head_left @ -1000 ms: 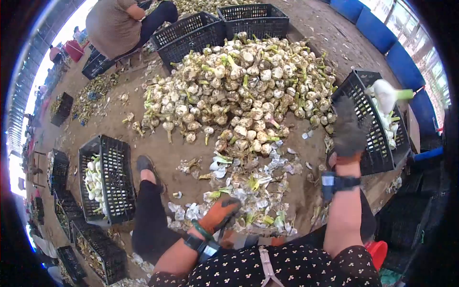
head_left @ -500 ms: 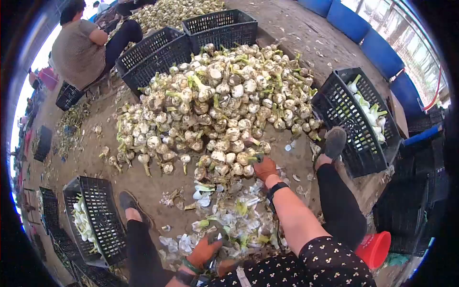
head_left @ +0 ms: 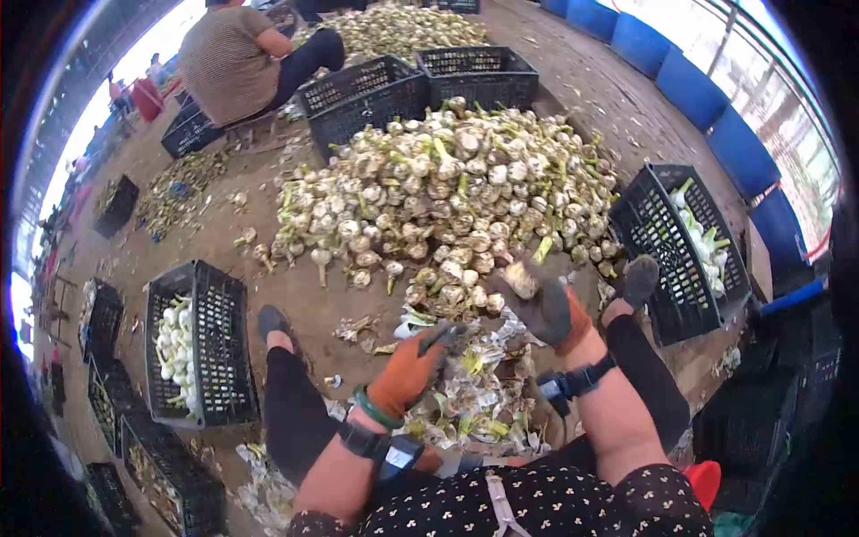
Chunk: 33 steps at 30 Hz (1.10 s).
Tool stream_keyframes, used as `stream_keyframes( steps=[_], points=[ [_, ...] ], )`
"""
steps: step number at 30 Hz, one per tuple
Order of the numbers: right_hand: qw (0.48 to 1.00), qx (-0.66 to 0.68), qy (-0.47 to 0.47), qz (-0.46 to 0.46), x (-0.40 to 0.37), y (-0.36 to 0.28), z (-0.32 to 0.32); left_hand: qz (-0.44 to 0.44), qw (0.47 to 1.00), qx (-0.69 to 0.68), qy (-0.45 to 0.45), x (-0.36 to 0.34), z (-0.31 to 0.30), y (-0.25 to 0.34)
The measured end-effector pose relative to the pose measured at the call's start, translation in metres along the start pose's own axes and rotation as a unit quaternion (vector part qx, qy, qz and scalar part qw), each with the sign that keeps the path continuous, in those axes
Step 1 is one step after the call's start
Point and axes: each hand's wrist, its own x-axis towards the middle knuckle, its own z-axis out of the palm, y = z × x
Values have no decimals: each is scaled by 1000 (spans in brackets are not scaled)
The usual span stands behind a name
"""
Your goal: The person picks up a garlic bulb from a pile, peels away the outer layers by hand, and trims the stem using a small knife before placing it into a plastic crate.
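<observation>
My right hand [head_left: 555,315], in an orange and dark grey glove, is closed around a garlic bulb [head_left: 521,279] with a short green stem, held just above the near edge of the garlic heap [head_left: 447,192]. To its left, my left hand [head_left: 410,369], gloved alike, is raised over loose peelings [head_left: 479,394]. Its grey fingers are bent together, and whatever lies between them is hidden. The heaped bulbs are dirt-stained, with roots and cut stems.
Black crates of cleaned white garlic stand on the left [head_left: 199,345] and right [head_left: 680,251]. Behind the heap are two more black crates [head_left: 362,98]. A person [head_left: 237,67] sits at the back left. Blue barrels [head_left: 693,89] line the right. A red bucket [head_left: 704,483] stands by my right leg.
My right hand has lifted a garlic bulb from the heap's near edge. My left hand has risen from low by my lap toward it. The view has turned left.
</observation>
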Motion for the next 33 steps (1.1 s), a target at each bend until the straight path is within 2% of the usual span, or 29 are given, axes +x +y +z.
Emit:
stream_keyframes(
  steps=[1,2,3,4,5,6,7,8,9,10,12,14,15,17,18,19,20,22,23,25,26,28,29,30,32,33],
  points=[
    [947,-310,-70,-45,-17,-8,3,1,1000,-3,9,2,-1,6],
    [794,-586,-135,-87,-37,-15,12,60,997,39,1,2,-1,12],
    [761,-633,-107,-95,-51,-15,22,116,990,81,-7,3,-1,19],
    [726,-675,-78,-101,-62,-10,26,112,991,78,-1,2,0,30],
    [792,-591,-40,-146,-60,2,21,72,993,86,-35,-1,0,44],
    [793,-591,-44,-140,-68,2,18,33,993,93,-70,-2,2,50],
    [703,-690,-46,-166,-84,-6,37,72,991,79,-84,1,5,43],
    [599,-776,-49,-191,-93,-10,47,67,992,75,-80,2,8,37],
    [539,-809,-52,-229,-94,-7,33,64,991,81,-91,4,11,32],
    [540,-809,-58,-225,-93,-6,35,61,989,87,-101,5,14,30],
    [507,-816,-121,-250,-89,-6,41,56,988,100,-103,5,13,32],
    [499,-820,-126,-249,-84,-1,42,43,985,134,-101,5,11,32],
    [497,-817,-131,-263,-82,2,43,63,986,154,-34,5,14,17],
    [497,-811,-139,-277,-79,7,47,83,986,147,-17,6,15,14],
    [476,-825,-128,-278,-78,9,50,108,984,140,-4,8,15,13],
    [454,-839,-116,-278,-78,11,52,58,989,136,-5,11,17,12],
    [457,-837,-116,-278,-76,14,52,55,989,138,-6,14,18,8],
    [398,-865,-100,-289,-73,20,50,30,988,141,47,16,23,5],
    [402,-864,-99,-288,-71,19,49,21,986,139,84,14,26,9],
    [629,-718,-93,-283,-67,14,47,43,990,122,63,12,19,13],
    [629,-720,-90,-280,-67,14,43,64,992,100,44,9,15,19],
    [821,-534,-93,-181,-62,17,32,35,997,72,19,6,9,28],
    [790,-572,-92,-199,-60,17,30,41,996,85,5,6,7,28],
    [791,-571,-91,-199,-63,16,30,46,994,99,-9,6,5,27],
    [678,-681,-92,-262,-72,11,46,62,996,66,3,10,10,9],
    [844,-516,-118,-87,-60,17,24,130,988,78,31,12,12,4]
  ],
)
